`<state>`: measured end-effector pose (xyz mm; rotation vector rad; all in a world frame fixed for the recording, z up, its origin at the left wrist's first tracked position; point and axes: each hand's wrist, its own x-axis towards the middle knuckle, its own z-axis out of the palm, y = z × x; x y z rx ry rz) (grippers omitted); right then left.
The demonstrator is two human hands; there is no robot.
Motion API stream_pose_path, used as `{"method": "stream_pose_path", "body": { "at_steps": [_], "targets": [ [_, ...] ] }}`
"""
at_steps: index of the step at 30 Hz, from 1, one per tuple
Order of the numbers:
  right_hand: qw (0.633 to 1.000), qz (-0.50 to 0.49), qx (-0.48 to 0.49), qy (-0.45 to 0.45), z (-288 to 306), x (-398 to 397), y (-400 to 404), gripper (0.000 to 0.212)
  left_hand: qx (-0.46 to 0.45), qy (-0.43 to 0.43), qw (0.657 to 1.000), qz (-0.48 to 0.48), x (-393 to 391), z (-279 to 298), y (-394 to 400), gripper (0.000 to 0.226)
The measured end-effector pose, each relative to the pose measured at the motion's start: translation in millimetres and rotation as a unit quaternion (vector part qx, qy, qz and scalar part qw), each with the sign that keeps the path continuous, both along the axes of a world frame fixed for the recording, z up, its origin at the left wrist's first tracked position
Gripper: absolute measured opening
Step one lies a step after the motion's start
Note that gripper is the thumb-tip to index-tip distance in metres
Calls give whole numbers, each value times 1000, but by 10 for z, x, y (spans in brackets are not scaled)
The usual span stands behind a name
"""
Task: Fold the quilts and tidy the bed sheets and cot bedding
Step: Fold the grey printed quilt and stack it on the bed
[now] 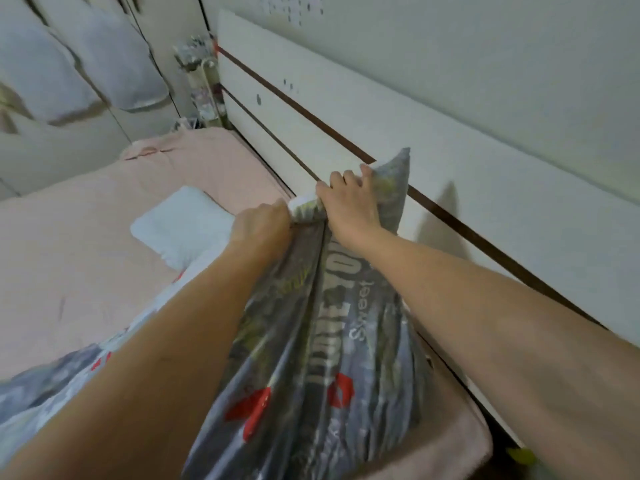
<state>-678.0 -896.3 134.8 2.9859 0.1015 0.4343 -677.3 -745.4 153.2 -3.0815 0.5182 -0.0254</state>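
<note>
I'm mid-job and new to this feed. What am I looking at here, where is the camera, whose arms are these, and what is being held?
There is no machine: a person works with bare hands, and the one picture comes from a camera worn on their head, looking forward and down. The left hand and the right hand both grip the top edge of a grey printed quilt with red lip marks and lettering, pulled up off the bed. Beneath lies a pink bed sheet with a white pillow on it. A white headboard with dark stripes runs along the right.
</note>
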Motion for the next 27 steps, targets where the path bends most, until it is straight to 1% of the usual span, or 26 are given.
{"method": "stream_pose_path", "body": {
  "at_steps": [2, 3, 5, 6, 8, 9, 11, 12, 13, 14, 15, 16, 17, 18, 19, 20, 21, 22, 23, 24, 25, 26, 27],
  "targets": [
    [999, 13, 14, -43, -17, 313, 133, 40, -17, -26, 999, 42, 265, -3, 69, 18],
    [998, 26, 22, -57, -69, 535, 238, 40, -19, -28, 997, 76, 440, -36, 121, 22],
    [996, 48, 55, -58, -297, 884, 387, 42, -2, -32, 988, 148, 711, -220, 176, 40],
    [993, 58, 91, -39, -500, 1052, 434, 48, 7, -40, 984, 175, 832, -405, 199, 49],
    [980, 57, 186, 50, -950, 1150, 391, 66, 22, -21, 979, 201, 900, -828, 214, 59],
    [967, 38, 230, 101, -1238, 1135, 294, 74, 30, 9, 980, 199, 897, -1082, 192, 62],
    [939, -33, 289, 181, -1743, 946, -25, 81, 59, 90, 980, 168, 794, -1510, 79, 67],
    [922, -89, 320, 198, -1933, 817, -209, 82, 64, 117, 980, 147, 735, -1653, 19, 69],
    [893, -162, 358, 217, -2112, 694, -430, 84, 69, 134, 982, 116, 717, -1789, -113, 72],
    [853, -231, 399, 243, -2218, 565, -621, 86, 69, 141, 985, 78, 704, -1867, -247, 74],
    [805, -283, 442, 278, -2314, 416, -792, 88, 67, 140, 987, 33, 693, -1933, -400, 77],
    [759, -304, 479, 318, -2378, 255, -914, 89, 76, 141, 987, -13, 669, -1970, -553, 78],
    [726, -301, 506, 355, -2418, 94, -982, 85, 96, 131, 984, -70, 646, -2003, -683, 79],
    [705, -279, 529, 382, -2463, -65, -1069, 75, 118, 108, 977, -139, 622, -2037, -842, 79],
    [700, -241, 546, 393, -2472, -189, -1064, 59, 151, 82, 965, -199, 603, -2078, -893, 78],
    [704, -200, 566, 381, -2448, -298, -1087, 43, 171, 74, 949, -254, 580, -2101, -969, 74],
    [713, -155, 583, 357, -2391, -399, -1075, 32, 197, 73, 924, -319, 600, -2124, -1009, 69],
    [731, -113, 586, 330, -2336, -469, -1039, 29, 223, 81, 902, -361, 615, -2115, -1025, 66],
    [751, -71, 577, 312, -2275, -548, -984, 31, 284, 79, 870, -395, 616, -2082, -1056, 64],
    [773, -28, 554, 308, -2221, -619, -903, 40, 301, 112, 867, -381, 613, -2043, -1070, 62],
    [795, 9, 520, 313, -2188, -710, -809, 53, 264, 163, 895, -320, 603, -1996, -1074, 60],
    [812, 30, 486, 323, -2166, -803, -700, 68, 219, 155, 928, -257, 584, -1951, -1076, 61],
    [821, 35, 458, 338, -2178, -880, -599, 83, 182, 169, 953, -171, 586, -1996, -1068, 61]
  ]
}}
